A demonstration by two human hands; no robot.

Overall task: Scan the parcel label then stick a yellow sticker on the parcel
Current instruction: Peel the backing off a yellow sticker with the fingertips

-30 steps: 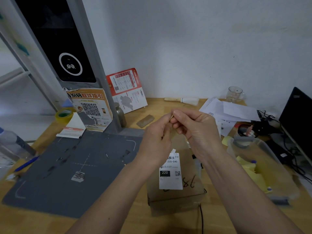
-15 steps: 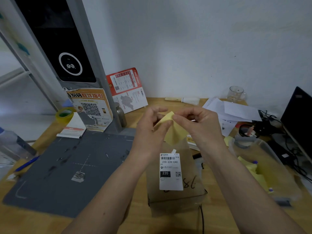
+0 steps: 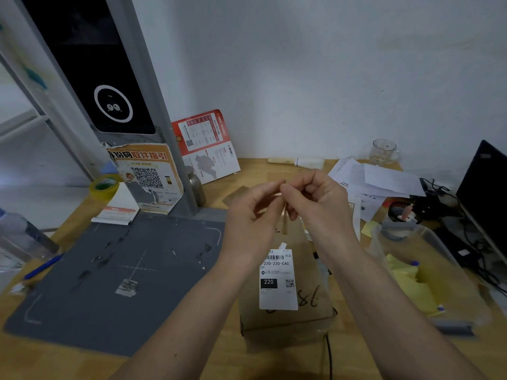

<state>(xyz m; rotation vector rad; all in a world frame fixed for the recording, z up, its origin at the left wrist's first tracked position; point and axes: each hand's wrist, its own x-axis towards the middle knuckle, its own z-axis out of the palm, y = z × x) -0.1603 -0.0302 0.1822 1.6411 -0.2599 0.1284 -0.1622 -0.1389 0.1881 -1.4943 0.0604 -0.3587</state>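
A brown cardboard parcel (image 3: 304, 316) lies on the wooden desk in front of me, its white barcode label (image 3: 278, 281) facing up. Above the parcel's far end my left hand (image 3: 252, 218) and right hand (image 3: 318, 204) meet fingertip to fingertip. Between them they pinch a thin yellow sticker (image 3: 284, 224), which shows only as a narrow edge-on strip hanging down. Most of the sticker is hidden by my fingers.
A grey scanning mat (image 3: 123, 270) lies left of the parcel, under a scanner column with a black screen (image 3: 109, 78). A clear tub holding yellow stickers (image 3: 419, 275) stands at the right. Papers (image 3: 378, 182), a glass (image 3: 382, 152), a laptop (image 3: 485, 187) and cables crowd the back right.
Half a second ago the yellow sticker was spread wide between my hands. It now shows only edge-on, and my fingertips have drawn close together again.
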